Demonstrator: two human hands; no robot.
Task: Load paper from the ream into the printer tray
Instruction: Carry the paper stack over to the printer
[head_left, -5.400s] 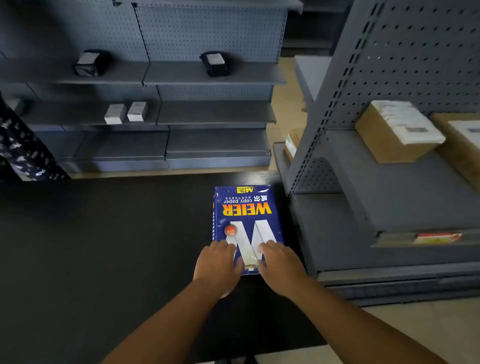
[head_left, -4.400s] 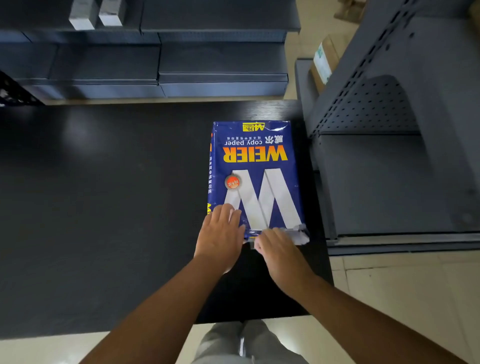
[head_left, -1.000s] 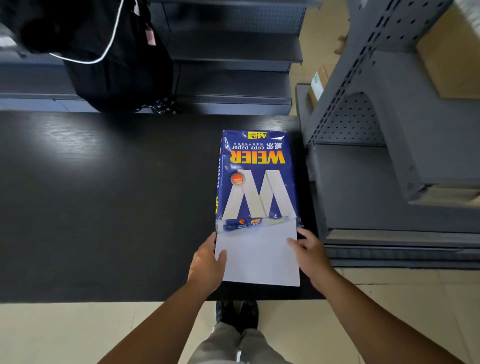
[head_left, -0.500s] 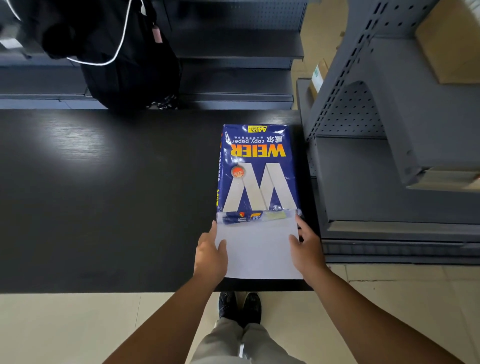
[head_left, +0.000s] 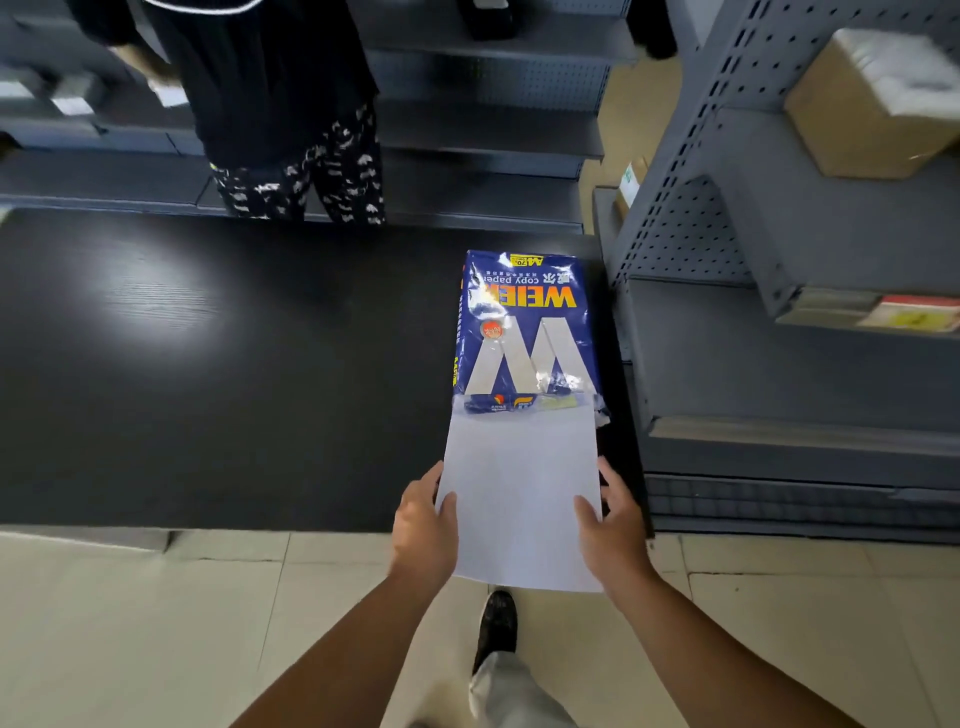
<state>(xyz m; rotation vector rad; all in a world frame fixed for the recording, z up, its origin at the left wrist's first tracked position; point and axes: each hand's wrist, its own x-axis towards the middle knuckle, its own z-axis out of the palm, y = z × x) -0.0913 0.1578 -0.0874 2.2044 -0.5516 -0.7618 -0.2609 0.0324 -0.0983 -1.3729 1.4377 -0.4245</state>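
Sheets half out of the ream, both hands gripping.
Left hand (head_left: 423, 525) and right hand (head_left: 613, 525) are clamping the side edges of the white paper stack (head_left: 522, 493), fingers pinching it; the stack is projecting from the torn blue ream (head_left: 524, 332), which is lying on the black worktop (head_left: 208, 364), and is overhanging its near edge.

One blue ream wrapper (head_left: 524, 332) and one stack of white paper (head_left: 522, 493) are being seen, with two hands, left (head_left: 423, 525) and right (head_left: 613, 525); one cardboard box (head_left: 862, 114) is showing at two o'clock.
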